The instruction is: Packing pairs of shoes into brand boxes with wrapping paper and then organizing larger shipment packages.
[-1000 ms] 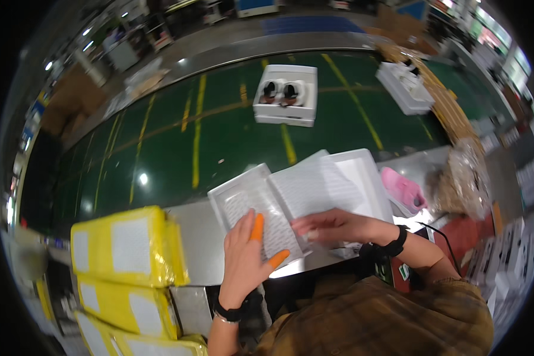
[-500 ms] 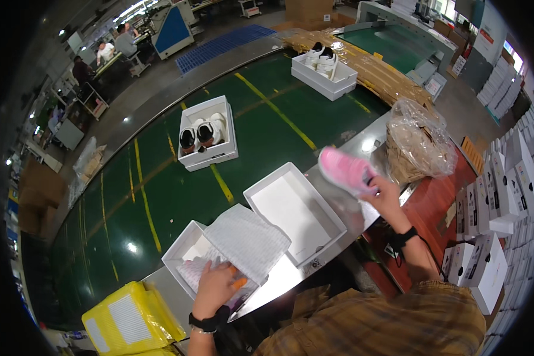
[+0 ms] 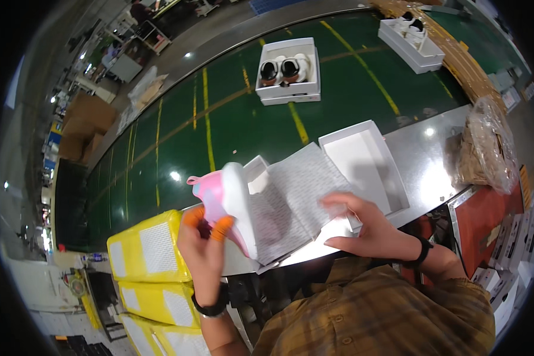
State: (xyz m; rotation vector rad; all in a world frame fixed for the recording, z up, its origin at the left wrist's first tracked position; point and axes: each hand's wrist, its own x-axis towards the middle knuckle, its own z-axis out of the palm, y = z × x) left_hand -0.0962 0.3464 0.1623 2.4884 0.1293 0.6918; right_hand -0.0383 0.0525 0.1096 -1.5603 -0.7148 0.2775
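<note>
My left hand, orange covers on its fingertips, grips a pink and lilac sneaker. The shoe stands tilted on end, its white sole turned to the right. Beside it, my right hand is open, fingers and thumb apart, over the right part of a sheet of printed tissue paper. That paper covers most of a white shoebox, whose contents I cannot see. Right of it lies another white box part, tray or lid, with a bare inside.
Open boxes with white-and-black sneakers stand on the green conveyor belt, one box ahead and another at far right. Yellow wrapped packs are stacked at left. Crumpled clear plastic and stacked shoeboxes lie right.
A pink sneaker was in my right hand at the right; now the right hand is empty and further left. My left hand has left the paper and holds a pink sneaker. The view has shifted left.
</note>
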